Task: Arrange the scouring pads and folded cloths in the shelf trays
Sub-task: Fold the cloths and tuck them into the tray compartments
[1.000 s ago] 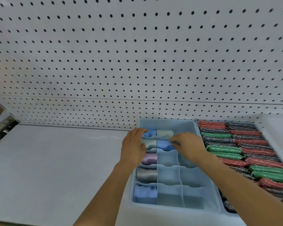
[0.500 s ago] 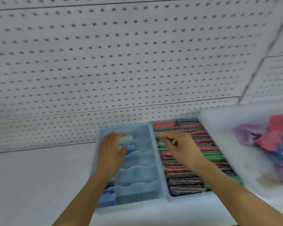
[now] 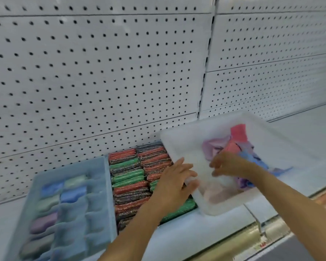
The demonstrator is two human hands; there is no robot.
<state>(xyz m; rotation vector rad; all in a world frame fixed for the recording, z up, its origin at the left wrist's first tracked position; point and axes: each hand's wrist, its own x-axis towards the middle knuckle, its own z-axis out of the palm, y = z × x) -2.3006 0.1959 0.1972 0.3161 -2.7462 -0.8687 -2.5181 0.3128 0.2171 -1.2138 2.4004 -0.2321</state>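
Now both hands are seen to have been withdrawn from the pale blue plastic divided tray point(image 3: 102, 166), where half a second ago the left hand was laid over the back compartments, and attention has been turned to the translucent white plastic bin point(image 3: 179, 140) at the right end of the white shelf point(image 3: 299, 129). The left hand point(image 3: 174, 182) is set on the bin's near left wall, thumb over the rim and fingers spread outside it, so the wall appears to be gripped and steadied. The right hand point(image 3: 228, 164) is reached inside the bin, its fingers curled loosely at the edge of a heap of loose pink, purple and blue cloths point(image 3: 235, 146); whether a cloth is already pinched cannot be told through the blur. Rolled cloths in blue, green, purple and grey point(image 3: 45, 206) are lodged in the left column and two back cells of the middle column of the divided tray, the other cells being empty. Between tray and bin, red, green and dark glittery scouring pads point(image 3: 128, 178) are packed on edge in two columns. A fresh cloth is judged to be sought for folding, with many cells left to be filled.
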